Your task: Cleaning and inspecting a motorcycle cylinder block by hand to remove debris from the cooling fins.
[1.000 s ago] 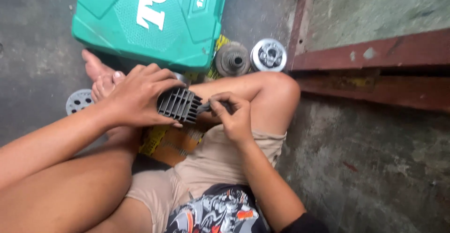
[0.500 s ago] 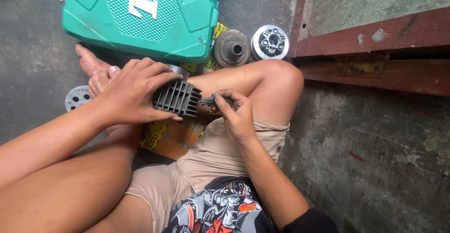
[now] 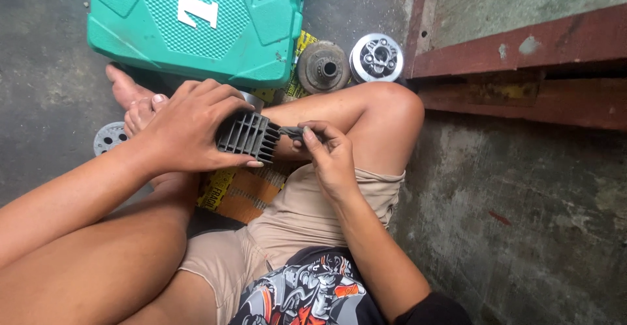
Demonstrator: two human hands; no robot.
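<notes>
My left hand (image 3: 192,126) grips a dark finned metal engine cylinder (image 3: 249,136) from above, holding it over my crossed legs. My right hand (image 3: 326,152) pinches a small dark scrap (image 3: 290,131), maybe a rag or pad, and presses it against the right side of the cylinder's fins. I am sitting on the ground with my right knee bent toward the wall.
A green plastic tool case (image 3: 196,21) lies on the concrete beyond my feet. Two round metal parts, a rusty disc (image 3: 322,67) and a shiny hub (image 3: 376,58), lie next to it. A perforated metal disc (image 3: 109,137) sits left. Orange-yellow cardboard (image 3: 245,193) lies under my legs. A red-brown beam (image 3: 522,47) lines the right.
The view has shifted slightly, so the case sits lower in view. Both hands keep their hold, and the right hand has moved a little along the cylinder's side.
</notes>
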